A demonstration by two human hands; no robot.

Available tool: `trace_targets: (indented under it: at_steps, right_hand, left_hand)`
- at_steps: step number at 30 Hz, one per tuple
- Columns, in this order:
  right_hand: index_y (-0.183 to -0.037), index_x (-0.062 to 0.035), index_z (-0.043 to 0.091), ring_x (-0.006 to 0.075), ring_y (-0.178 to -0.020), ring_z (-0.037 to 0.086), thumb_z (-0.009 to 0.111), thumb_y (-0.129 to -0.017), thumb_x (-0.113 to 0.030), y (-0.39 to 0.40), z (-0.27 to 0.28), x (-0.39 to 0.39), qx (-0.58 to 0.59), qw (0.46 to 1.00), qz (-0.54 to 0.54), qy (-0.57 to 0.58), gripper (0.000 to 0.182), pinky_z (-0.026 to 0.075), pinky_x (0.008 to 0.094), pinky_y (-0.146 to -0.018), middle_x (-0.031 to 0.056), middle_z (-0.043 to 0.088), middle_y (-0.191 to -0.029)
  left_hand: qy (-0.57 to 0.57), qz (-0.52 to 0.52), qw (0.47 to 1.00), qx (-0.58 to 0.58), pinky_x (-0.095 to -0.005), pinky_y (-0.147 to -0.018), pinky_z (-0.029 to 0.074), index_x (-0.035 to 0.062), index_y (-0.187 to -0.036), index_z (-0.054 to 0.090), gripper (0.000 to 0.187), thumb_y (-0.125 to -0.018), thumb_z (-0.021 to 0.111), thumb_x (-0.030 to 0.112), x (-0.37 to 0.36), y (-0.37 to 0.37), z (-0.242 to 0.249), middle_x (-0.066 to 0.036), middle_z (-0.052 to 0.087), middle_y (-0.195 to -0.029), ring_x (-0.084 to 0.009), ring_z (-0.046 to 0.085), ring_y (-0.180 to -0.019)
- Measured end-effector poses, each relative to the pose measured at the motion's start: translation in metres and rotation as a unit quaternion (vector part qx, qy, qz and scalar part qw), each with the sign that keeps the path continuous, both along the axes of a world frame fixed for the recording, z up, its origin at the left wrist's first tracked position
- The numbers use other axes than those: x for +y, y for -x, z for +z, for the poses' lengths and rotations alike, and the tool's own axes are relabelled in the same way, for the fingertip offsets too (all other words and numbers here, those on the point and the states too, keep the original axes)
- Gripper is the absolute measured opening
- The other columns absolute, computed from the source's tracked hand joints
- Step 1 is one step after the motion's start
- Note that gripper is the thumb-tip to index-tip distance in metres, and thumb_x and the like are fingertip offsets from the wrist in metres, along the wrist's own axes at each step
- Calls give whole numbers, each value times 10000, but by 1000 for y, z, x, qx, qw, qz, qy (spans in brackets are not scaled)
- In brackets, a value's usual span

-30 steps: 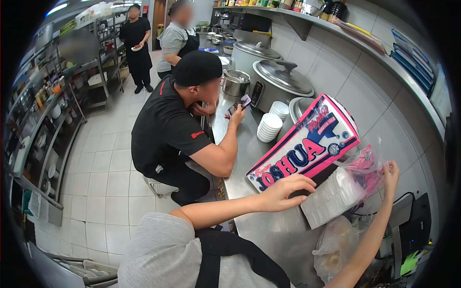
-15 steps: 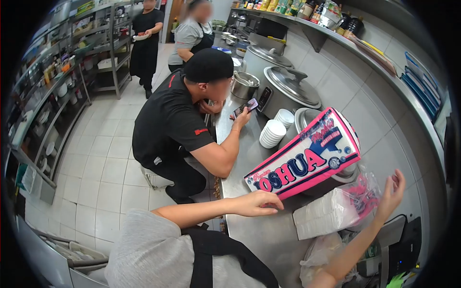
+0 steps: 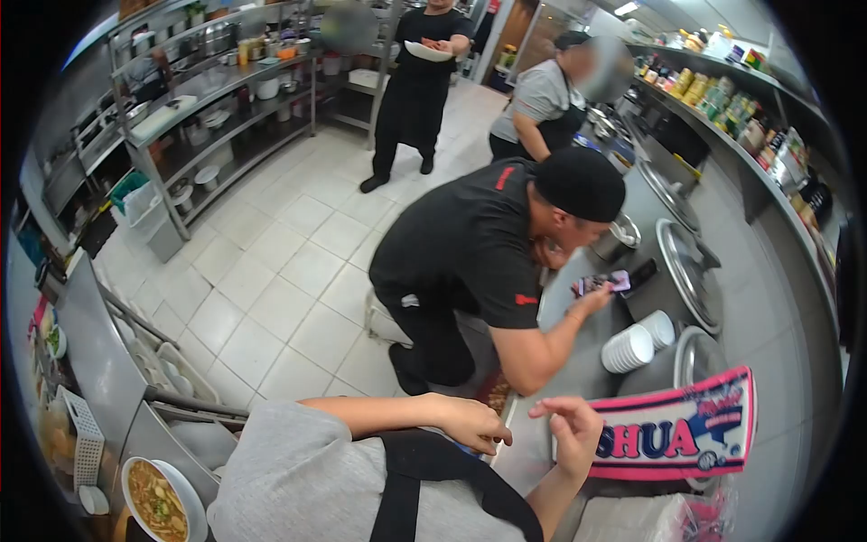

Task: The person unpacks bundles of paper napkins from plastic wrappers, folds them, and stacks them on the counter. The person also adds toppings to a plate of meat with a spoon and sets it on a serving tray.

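My left hand (image 3: pixel 471 423) is over the near edge of the steel counter, its fingers loosely curled downward, with nothing visible in it. To its right, my right hand (image 3: pixel 571 432) is raised with its fingers apart and empty. Just beyond my right hand, a pink, white and navy towel (image 3: pixel 673 432) with large letters lies over something at the wall side. Below the towel sits a plastic-wrapped white stack (image 3: pixel 637 519). Two stacks of white cups (image 3: pixel 628 350) stand on the counter (image 3: pixel 591 336) past the towel.
A person in black (image 3: pixel 461 244) leans on the counter holding a phone (image 3: pixel 601 284). Farther back are a person in grey (image 3: pixel 540 104) and one carrying a plate (image 3: pixel 428 51). A bowl of soup (image 3: pixel 163 501) is at the lower left; lidded cookers (image 3: pixel 691 275) line the wall.
The view has swung left, bringing the soup bowl into sight. My right hand has come in from the far right, closer to my left hand. The person with the plate is nearer.
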State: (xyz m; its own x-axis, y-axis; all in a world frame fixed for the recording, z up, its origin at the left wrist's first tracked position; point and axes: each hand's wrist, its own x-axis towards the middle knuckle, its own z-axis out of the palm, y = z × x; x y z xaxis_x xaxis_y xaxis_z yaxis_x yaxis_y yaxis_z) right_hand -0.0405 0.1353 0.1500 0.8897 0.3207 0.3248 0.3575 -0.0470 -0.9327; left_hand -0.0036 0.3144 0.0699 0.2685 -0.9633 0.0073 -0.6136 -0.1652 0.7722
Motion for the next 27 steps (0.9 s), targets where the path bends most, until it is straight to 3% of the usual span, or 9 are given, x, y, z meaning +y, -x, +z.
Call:
trace_targets:
  at_steps: [5,9,13,16,19,21,22,23,27]
  right_hand:
    - [-988,44,556,160,-781,607,525,-868,-111,-107,-10,113,25,984,147,-96,198,492,271,-732,120,624,-845]
    - [-1033,23,536,183,-801,617,512,-881,-118,-200,-14,228,104,970,170,-137,209,497,281,-727,123,617,-921]
    - [-1134,-10,445,242,-862,603,520,-882,-155,-298,-34,309,181,937,157,-254,301,494,342,-744,142,575,-1014]
    - [-1197,-34,327,315,-1035,517,516,-881,-327,-355,-48,359,249,903,134,-324,471,456,438,-827,183,458,-1161]
    - [-1356,-29,161,394,-1238,315,365,-870,-566,-375,-40,391,349,806,166,-449,752,308,581,-962,258,251,-1340]
    - [-1397,-58,102,407,-1287,231,240,-839,-664,-383,-47,409,422,715,249,-498,835,209,630,-985,238,204,-1393]
    - [-1399,-117,165,397,-1306,198,124,-790,-733,-380,-52,418,398,716,294,-493,867,147,632,-1005,170,200,-1424]
    - [-1386,-185,244,373,-1305,222,129,-815,-690,-368,-50,423,362,722,330,-489,770,159,622,-1009,85,252,-1422]
    - [-1382,-193,269,410,-1293,231,248,-862,-485,-348,-63,426,365,666,402,-511,597,177,646,-984,99,239,-1437]
  left_hand:
    - [42,164,984,-48,-387,-872,428,20,-1178,487,389,-858,519,238,112,-10,2,-170,575,-1070,-308,545,-1016]
    - [73,336,939,27,-360,-856,443,15,-1169,500,361,-860,518,200,212,-2,6,-158,580,-1067,-285,557,-998]
    - [88,447,889,36,-340,-836,454,29,-1168,511,341,-862,523,179,282,17,-3,-141,588,-1055,-249,574,-967]
    - [89,541,833,72,-320,-819,460,33,-1169,514,332,-862,523,159,313,43,2,-119,593,-1065,-212,581,-954]
    - [152,580,793,108,-304,-809,459,35,-1181,509,335,-861,516,134,327,52,-6,-97,595,-1080,-186,581,-952]
    - [196,599,765,132,-299,-806,458,34,-1191,502,342,-861,511,123,332,54,-12,-89,596,-1087,-179,579,-952]
    - [206,627,741,120,-298,-812,454,34,-1199,498,348,-861,505,115,334,54,-14,-90,596,-1085,-176,575,-956]
    - [217,656,716,106,-296,-817,451,35,-1207,493,353,-861,500,107,336,53,-14,-92,595,-1083,-174,570,-960]
    - [239,680,682,124,-293,-845,434,31,-1218,480,359,-867,492,108,341,49,-13,-99,584,-1096,-168,555,-982]
